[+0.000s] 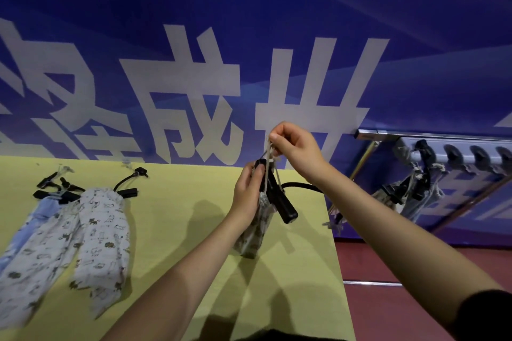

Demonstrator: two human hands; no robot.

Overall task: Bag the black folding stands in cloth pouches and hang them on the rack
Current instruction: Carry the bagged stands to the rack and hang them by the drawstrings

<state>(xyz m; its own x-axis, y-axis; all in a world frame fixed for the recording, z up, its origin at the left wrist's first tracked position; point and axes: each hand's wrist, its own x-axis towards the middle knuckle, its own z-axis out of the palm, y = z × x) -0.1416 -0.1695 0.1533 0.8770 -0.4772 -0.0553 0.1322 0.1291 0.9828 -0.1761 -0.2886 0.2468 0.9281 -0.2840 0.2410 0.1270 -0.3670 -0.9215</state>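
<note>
Above the table (171,230), our left hand (248,194) grips the soft pouch (256,230) at its neck while our right hand (297,147) pinches the thin cord (268,151).

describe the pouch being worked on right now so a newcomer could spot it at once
Start at the yellow table and go to its right edge. There a patterned cloth pouch hangs in the air, gripped by the left hand while the right hand pinches its drawstring. The other pouches lie flat at the table's left.

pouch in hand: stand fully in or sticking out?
Sticking out. The black folding stand projects from the mouth of the cat-print cloth pouch gripped by the left hand; the right hand pinches the beige drawstring above.
</note>
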